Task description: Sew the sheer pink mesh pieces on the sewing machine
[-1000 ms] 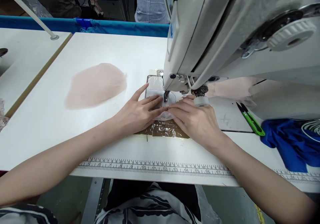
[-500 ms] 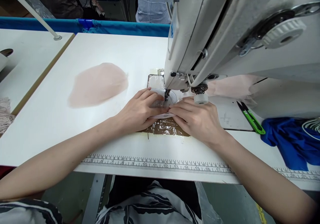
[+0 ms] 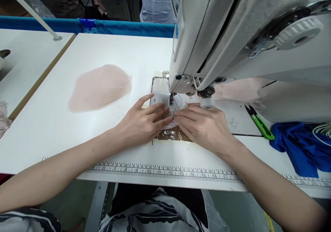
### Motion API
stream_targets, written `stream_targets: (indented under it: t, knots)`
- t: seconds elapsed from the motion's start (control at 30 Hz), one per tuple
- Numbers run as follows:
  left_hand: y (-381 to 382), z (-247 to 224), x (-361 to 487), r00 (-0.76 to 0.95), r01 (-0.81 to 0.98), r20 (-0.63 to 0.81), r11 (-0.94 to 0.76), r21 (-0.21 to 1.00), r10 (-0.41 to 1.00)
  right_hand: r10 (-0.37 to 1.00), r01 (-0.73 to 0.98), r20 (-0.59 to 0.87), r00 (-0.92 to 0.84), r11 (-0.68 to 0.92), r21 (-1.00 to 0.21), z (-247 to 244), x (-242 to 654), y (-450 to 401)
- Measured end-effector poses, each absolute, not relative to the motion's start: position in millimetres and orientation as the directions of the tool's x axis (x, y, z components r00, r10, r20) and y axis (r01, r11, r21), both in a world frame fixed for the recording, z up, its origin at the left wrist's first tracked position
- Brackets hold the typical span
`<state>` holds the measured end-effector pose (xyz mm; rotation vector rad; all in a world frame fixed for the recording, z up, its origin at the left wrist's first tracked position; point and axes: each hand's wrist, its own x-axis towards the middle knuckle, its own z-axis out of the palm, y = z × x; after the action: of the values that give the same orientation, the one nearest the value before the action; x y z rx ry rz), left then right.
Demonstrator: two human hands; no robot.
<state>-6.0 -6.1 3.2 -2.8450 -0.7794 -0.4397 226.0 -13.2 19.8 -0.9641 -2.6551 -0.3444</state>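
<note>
A small sheer pale fabric piece [image 3: 170,125] lies under the needle area of a white sewing machine [image 3: 192,42], just in front of the presser foot [image 3: 171,99]. My left hand [image 3: 144,123] rests flat with fingers spread, its fingertips on the plate and the fabric left of the foot. To the right, the fingers of my right hand [image 3: 204,123] are pressed together on the fabric's right edge, close to the left fingertips. Part of the fabric is hidden beneath both hands. Brown tape [image 3: 172,134] covers the table in front of the plate.
A sheer pink fabric piece [image 3: 100,88] lies flat on the left of the white table. More pink fabric [image 3: 238,89] sits behind the right hand. Green thread snips [image 3: 260,122] and blue cloth [image 3: 294,145] lie at right. A printed ruler [image 3: 160,171] runs along the front edge.
My left hand has slid slightly toward me and its fingers have spread apart, uncovering more of the plate. The right hand stays nearly in place at the fabric's edge.
</note>
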Motion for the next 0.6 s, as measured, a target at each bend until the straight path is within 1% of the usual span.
stream_targets:
  t: [0.13, 0.23, 0.4, 0.5, 0.6]
  knots:
    - [-1.8, 4.4, -5.6, 0.813, 0.526, 0.320, -0.849, -0.051, 0.485, 0.605, 0.674, 0.358, -0.711, 0.731, 0.103, 16.2, 226.0, -10.5]
    - [5.2, 3.6, -5.7, 0.805, 0.532, 0.324, -0.846, -0.025, 0.497, 0.639, 0.698, 0.332, -0.693, 0.711, 0.087, 12.9, 225.8, -6.5]
    - [17.7, -2.0, -5.4, 0.784, 0.561, 0.340, -0.827, -0.029, 0.520, 0.687, 0.744, 0.319, -0.653, 0.661, 0.099, 9.8, 224.5, -0.8]
    - [17.5, -4.3, -5.1, 0.765, 0.579, 0.368, -0.814, -0.035, 0.528, 0.686, 0.742, 0.321, -0.653, 0.664, 0.092, 9.2, 224.4, -0.4]
    - [11.2, -3.7, -5.0, 0.772, 0.552, 0.405, -0.832, -0.047, 0.489, 0.654, 0.709, 0.328, -0.681, 0.701, 0.074, 8.7, 225.7, -1.8]
